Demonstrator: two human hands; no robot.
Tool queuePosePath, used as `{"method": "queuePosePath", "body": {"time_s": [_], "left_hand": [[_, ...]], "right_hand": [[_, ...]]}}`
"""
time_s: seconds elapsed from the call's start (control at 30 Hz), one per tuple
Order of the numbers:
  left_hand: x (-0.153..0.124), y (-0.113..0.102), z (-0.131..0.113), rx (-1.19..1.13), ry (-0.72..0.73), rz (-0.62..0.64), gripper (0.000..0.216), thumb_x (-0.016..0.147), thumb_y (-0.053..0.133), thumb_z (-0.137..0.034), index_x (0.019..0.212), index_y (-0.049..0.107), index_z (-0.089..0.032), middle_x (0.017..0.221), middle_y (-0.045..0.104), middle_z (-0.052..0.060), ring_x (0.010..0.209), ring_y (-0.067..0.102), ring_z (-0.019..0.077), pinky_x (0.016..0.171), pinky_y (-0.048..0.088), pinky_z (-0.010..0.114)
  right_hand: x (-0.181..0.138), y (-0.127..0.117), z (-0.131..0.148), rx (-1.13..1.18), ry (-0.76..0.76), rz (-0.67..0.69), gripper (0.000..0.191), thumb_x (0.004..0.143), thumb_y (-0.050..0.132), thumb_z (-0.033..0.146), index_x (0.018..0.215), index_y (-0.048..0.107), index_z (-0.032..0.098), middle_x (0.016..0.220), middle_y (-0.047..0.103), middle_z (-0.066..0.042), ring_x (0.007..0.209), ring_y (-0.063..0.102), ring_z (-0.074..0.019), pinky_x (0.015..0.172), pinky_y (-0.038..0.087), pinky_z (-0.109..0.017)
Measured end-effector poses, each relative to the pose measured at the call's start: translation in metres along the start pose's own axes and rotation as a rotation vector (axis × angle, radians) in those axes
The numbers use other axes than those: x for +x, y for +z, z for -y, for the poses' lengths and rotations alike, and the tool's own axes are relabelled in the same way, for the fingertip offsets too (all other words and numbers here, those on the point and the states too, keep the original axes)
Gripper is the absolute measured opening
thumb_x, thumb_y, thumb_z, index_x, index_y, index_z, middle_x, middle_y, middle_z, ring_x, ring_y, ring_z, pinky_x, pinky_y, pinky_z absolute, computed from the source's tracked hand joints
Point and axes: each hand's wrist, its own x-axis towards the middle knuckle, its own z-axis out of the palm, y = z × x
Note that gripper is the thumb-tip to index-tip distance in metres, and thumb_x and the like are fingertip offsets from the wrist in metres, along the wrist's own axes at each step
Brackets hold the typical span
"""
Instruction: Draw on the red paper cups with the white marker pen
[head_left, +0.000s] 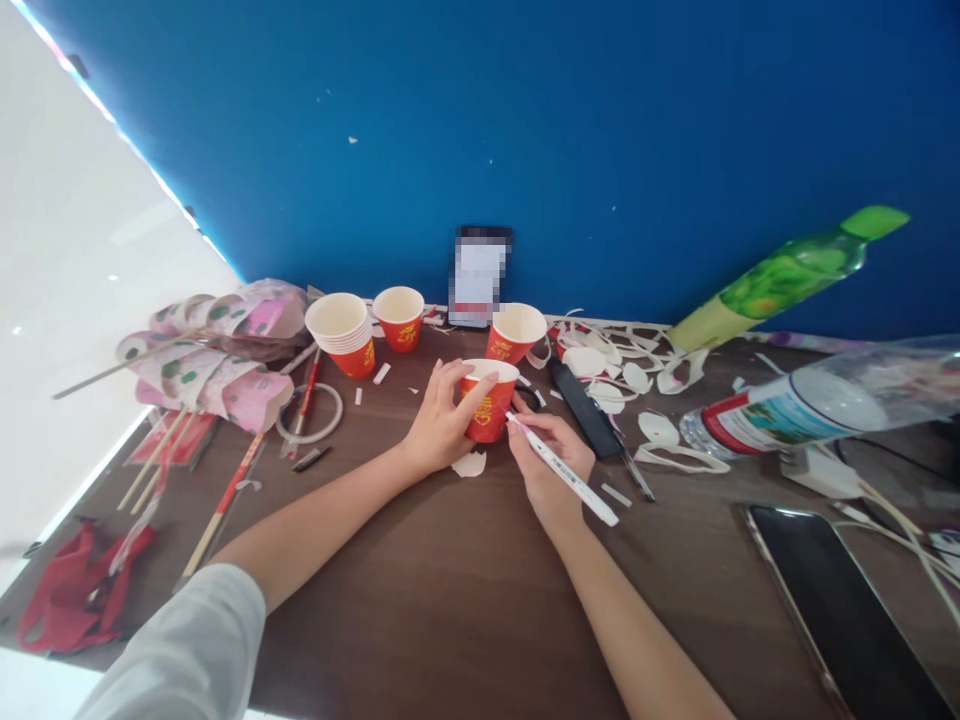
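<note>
My left hand (444,418) is wrapped round the left side of a red paper cup (491,408) with gold print, which stands upright on the brown table. In my right hand (553,465) is a white marker pen (574,478), its tip end close to the cup's right side. I cannot tell whether the tip touches the cup. Just behind stands another red paper cup (517,330). To the left are a nested stack of paper cups (341,335) and a single paper cup (400,318). A torn white paper scrap (469,464) lies in front of the held cup.
A phone (478,275) leans on the blue wall; another phone (844,600) lies front right. A green-capped bottle (787,275) leans at the right, above a lying water bottle (795,408). A black-handled cutter (589,410) lies among paper scraps. Pink wrapped bundles (210,385) and a tape ring (309,412) sit left.
</note>
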Motion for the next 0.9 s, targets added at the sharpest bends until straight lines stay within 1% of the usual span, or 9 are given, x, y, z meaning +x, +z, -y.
{"method": "queuePosePath", "body": {"time_s": [0.07, 0.17, 0.3, 0.43, 0.6, 0.8, 0.9], "left_hand": [[0.0002, -0.0002, -0.0002, 0.010, 0.006, 0.000, 0.075, 0.080, 0.063, -0.023, 0.144, 0.025, -0.026, 0.127, 0.036, 0.013, 0.128, 0.039, 0.0333, 0.108, 0.032, 0.059], [0.0004, -0.0005, -0.0004, 0.012, 0.017, 0.002, 0.074, 0.080, 0.063, -0.024, 0.143, 0.026, -0.027, 0.127, 0.037, 0.012, 0.127, 0.040, 0.0333, 0.108, 0.032, 0.060], [0.0001, -0.0008, -0.0004, 0.016, 0.031, 0.001, 0.073, 0.079, 0.064, -0.022, 0.143, 0.028, -0.027, 0.127, 0.037, 0.012, 0.127, 0.040, 0.0330, 0.109, 0.031, 0.060], [-0.0006, -0.0008, -0.0006, 0.015, 0.041, 0.009, 0.073, 0.079, 0.063, -0.020, 0.143, 0.028, -0.027, 0.127, 0.037, 0.012, 0.128, 0.039, 0.0332, 0.109, 0.031, 0.060], [-0.0007, -0.0003, -0.0003, 0.024, 0.035, 0.010, 0.074, 0.079, 0.062, -0.020, 0.143, 0.026, -0.029, 0.127, 0.037, 0.012, 0.127, 0.041, 0.0335, 0.108, 0.031, 0.062], [-0.0004, -0.0005, -0.0008, 0.020, 0.039, 0.002, 0.074, 0.079, 0.064, -0.020, 0.143, 0.028, -0.026, 0.127, 0.038, 0.013, 0.128, 0.039, 0.0330, 0.109, 0.031, 0.060], [-0.0006, -0.0007, -0.0009, 0.004, 0.032, 0.006, 0.073, 0.079, 0.064, -0.019, 0.143, 0.029, -0.027, 0.128, 0.038, 0.013, 0.129, 0.040, 0.0334, 0.109, 0.030, 0.061]], "right_hand": [[-0.0001, -0.0004, 0.0004, -0.003, -0.015, -0.001, 0.005, 0.072, 0.070, 0.024, 0.076, 0.068, 0.021, 0.090, 0.077, -0.007, 0.094, 0.073, -0.0247, 0.078, 0.061, -0.032], [-0.0010, -0.0004, 0.0026, -0.011, -0.031, -0.039, 0.007, 0.072, 0.071, 0.025, 0.076, 0.068, 0.020, 0.088, 0.077, -0.007, 0.092, 0.073, -0.0248, 0.079, 0.061, -0.033], [-0.0016, 0.0000, 0.0052, -0.057, -0.022, -0.073, 0.011, 0.072, 0.072, 0.028, 0.078, 0.069, 0.020, 0.087, 0.077, -0.008, 0.081, 0.074, -0.0241, 0.071, 0.062, -0.032], [-0.0006, -0.0007, 0.0044, -0.070, -0.042, -0.077, 0.011, 0.072, 0.071, 0.029, 0.079, 0.070, 0.020, 0.085, 0.077, -0.007, 0.076, 0.074, -0.0224, 0.068, 0.062, -0.030], [0.0004, -0.0019, 0.0037, -0.092, -0.029, -0.068, 0.012, 0.071, 0.072, 0.030, 0.078, 0.070, 0.020, 0.080, 0.077, -0.006, 0.074, 0.074, -0.0225, 0.065, 0.062, -0.030], [0.0010, -0.0018, 0.0040, -0.082, -0.010, -0.078, 0.011, 0.071, 0.071, 0.028, 0.077, 0.070, 0.019, 0.081, 0.077, -0.007, 0.074, 0.074, -0.0225, 0.066, 0.062, -0.030], [0.0012, -0.0019, 0.0038, -0.077, -0.002, -0.078, 0.011, 0.071, 0.071, 0.027, 0.077, 0.069, 0.019, 0.084, 0.077, -0.007, 0.075, 0.075, -0.0225, 0.066, 0.062, -0.030]]}}
